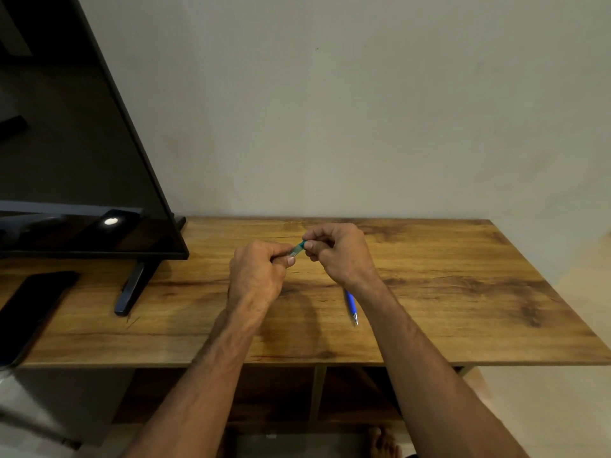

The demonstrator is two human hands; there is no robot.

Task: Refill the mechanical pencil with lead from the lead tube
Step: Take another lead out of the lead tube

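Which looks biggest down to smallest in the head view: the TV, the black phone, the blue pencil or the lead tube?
TV
black phone
blue mechanical pencil, partly under the right arm
lead tube, mostly hidden in the left hand; last two unsure

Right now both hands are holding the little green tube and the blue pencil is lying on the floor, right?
No, the blue pencil is lying on the wooden table, not the floor; the head view shows it there. The left hand and right hand do both hold the little green tube.
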